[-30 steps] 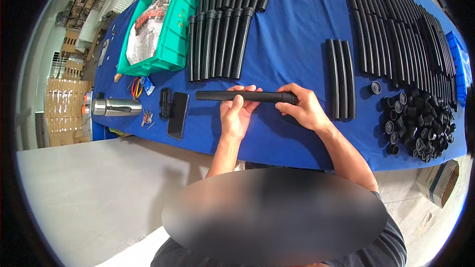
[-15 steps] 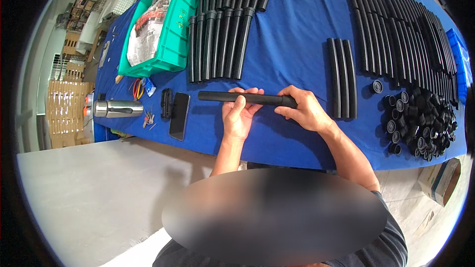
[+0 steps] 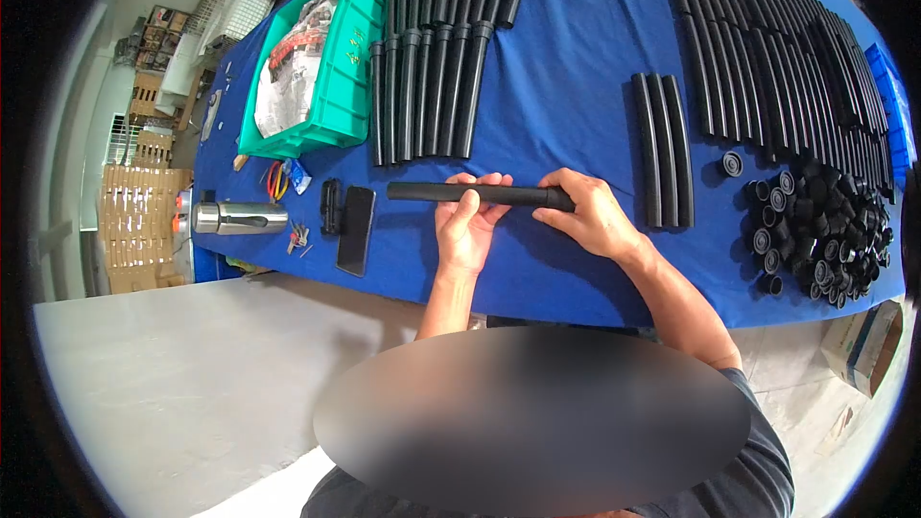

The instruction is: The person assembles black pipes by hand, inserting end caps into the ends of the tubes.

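Observation:
A black tube [image 3: 413, 192] lies crosswise in both hands above the blue cloth. My left hand [image 3: 467, 225] grips it near the middle, thumb in front and fingers behind. My right hand [image 3: 590, 211] wraps round the tube's right end, where a wider black cap [image 3: 557, 198] shows between thumb and fingers. To the right, three black tubes [image 3: 662, 149] lie side by side. Beyond the left hand, several capped tubes [image 3: 427, 96] lie in two rows.
Many tubes [image 3: 748, 67] and a heap of black caps [image 3: 825, 230] lie at the right. On the left are a green crate [image 3: 331, 86] holding paper, a steel flask [image 3: 240, 218], a phone [image 3: 356, 230], a black case [image 3: 331, 206] and keys [image 3: 298, 236].
The camera view has shifted slightly, so the crate, flask and phone appear a little further right. Both hands keep their hold on the tube, with hardly any movement.

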Tool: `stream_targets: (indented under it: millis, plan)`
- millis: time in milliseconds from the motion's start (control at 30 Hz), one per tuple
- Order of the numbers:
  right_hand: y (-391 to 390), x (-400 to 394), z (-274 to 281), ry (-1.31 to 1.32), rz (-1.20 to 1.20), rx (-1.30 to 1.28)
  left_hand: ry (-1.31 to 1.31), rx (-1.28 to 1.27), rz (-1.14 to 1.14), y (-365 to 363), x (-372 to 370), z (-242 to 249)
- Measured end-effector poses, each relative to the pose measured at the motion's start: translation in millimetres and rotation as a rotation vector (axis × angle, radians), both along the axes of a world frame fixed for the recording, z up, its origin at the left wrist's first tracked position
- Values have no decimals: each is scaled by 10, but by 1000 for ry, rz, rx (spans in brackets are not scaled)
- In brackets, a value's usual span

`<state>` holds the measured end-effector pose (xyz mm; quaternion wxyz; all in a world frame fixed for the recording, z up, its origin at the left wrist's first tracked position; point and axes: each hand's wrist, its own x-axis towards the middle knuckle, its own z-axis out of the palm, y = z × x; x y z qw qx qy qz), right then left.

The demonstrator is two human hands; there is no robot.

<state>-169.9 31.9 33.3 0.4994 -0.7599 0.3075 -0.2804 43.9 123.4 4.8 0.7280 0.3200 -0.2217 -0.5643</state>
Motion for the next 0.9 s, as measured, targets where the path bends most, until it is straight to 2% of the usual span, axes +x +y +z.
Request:
stream_targets:
  millis: [67, 167, 267, 433, 533, 700, 833, 900]
  plan:
    - [3, -15, 53, -15, 1, 55, 65, -13, -30, 1, 25, -9]
    - [12, 56, -36, -211, -60, -13, 101, -75, -53, -7, 35, -9]
    - [-19, -11, 71, -23, 92, 329, 113, -62, -64, -2, 47, -15]
    - [-10, -15, -13, -25, 94, 305, 75, -33, -89, 16, 105, -111]
    - [6, -13, -92, -64, 76, 31, 26, -47, -60, 32, 105, -117]
    - [-7, -63, 6, -12, 90, 25, 26, -43, -58, 21, 84, -78]
    - [-21, -93, 66, -36, 187, 191, 80, -21, -53, 35, 109, -81]
    - [12, -52, -11, -57, 137, 110, 100, -18, -40, 29, 82, -49]
